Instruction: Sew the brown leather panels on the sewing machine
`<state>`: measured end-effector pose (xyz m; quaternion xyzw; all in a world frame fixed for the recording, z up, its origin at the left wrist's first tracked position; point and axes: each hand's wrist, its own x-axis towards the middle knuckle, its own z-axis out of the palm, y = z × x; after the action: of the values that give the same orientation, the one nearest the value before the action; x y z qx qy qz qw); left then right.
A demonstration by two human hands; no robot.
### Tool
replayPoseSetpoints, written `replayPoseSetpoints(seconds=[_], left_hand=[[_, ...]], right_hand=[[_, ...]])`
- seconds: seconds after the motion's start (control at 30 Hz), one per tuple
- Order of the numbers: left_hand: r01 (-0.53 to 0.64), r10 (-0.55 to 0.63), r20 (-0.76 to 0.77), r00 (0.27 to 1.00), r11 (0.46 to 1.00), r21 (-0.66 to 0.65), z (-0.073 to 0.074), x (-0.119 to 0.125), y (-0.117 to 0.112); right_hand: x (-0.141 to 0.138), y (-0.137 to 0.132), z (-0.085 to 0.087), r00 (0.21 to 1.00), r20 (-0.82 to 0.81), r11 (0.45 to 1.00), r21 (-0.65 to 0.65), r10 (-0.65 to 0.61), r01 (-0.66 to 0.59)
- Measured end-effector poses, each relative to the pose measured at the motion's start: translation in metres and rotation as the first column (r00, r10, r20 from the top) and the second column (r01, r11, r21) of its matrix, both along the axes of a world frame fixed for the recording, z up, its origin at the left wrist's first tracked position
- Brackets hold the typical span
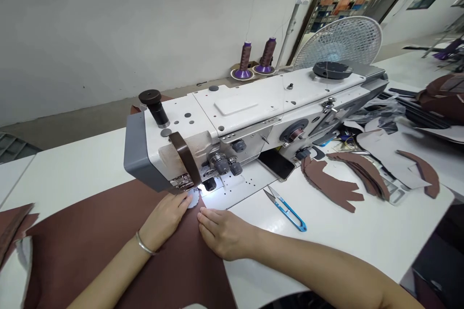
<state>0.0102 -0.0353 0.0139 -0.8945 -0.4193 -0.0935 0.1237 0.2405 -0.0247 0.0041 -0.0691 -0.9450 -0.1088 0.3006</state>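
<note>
A large brown leather-like sheet (108,231) lies under the needle area of a white sewing machine (246,106). My left hand (165,215), with a bangle at its wrist, lies flat on the sheet just before the presser foot (186,183). Its fingertips touch a small light-blue piece with a scalloped edge (194,199), partly covered by them. At the sheet's right edge, my right hand (226,234) has its fingers bent together on the material; its thumb is hidden. Blue thread snips (288,210) lie to the right of the machine bed.
Several curved brown pieces (329,181) and white pieces (391,149) are spread at the right. A dark phone (277,163) rests beneath the machine arm. Behind stand two brown thread cones (245,58) and a white fan (340,43). The table's near edge curves at lower right.
</note>
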Motion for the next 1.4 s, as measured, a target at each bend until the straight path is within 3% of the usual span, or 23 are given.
replayPoseSetpoints(seconds=[0.27,0.43,0.7,0.83,1.03,1.2,1.33,1.4], left_hand=[[0.041,-0.036,-0.054,0.998,0.996,0.082,0.018,0.014,0.007],[0.030,-0.028,-0.084,0.996,0.999,0.022,0.016,0.016,0.009],[-0.098,0.093,-0.140,0.986,0.995,-0.028,0.014,0.035,0.006],[-0.178,0.179,-0.176,0.968,0.984,0.022,0.012,0.049,0.002],[-0.197,0.222,-0.145,0.964,0.966,0.167,0.012,0.060,0.002],[-0.210,0.226,-0.106,0.968,0.967,0.147,0.013,0.055,0.000],[-0.226,0.257,-0.113,0.960,0.946,0.232,0.013,0.040,0.001],[-0.171,0.201,-0.085,0.976,0.948,0.270,0.011,0.033,0.004]], right_hand=[[-0.003,0.001,-0.007,1.000,-0.004,1.000,0.008,-0.029,0.029],[-0.004,0.002,-0.007,0.999,0.014,0.999,0.013,-0.043,0.043],[-0.006,0.002,-0.012,0.996,0.020,0.996,0.028,-0.083,0.082],[-0.009,0.002,-0.010,0.993,0.062,0.995,0.021,-0.100,0.099],[-0.012,0.002,-0.007,0.987,0.082,0.990,-0.007,-0.139,0.140],[-0.010,0.001,-0.008,0.991,0.058,0.993,0.001,-0.118,0.119],[-0.007,-0.002,-0.010,0.996,0.016,0.996,0.039,-0.085,0.084],[-0.006,-0.002,-0.011,0.996,0.016,0.995,0.053,-0.084,0.083]])
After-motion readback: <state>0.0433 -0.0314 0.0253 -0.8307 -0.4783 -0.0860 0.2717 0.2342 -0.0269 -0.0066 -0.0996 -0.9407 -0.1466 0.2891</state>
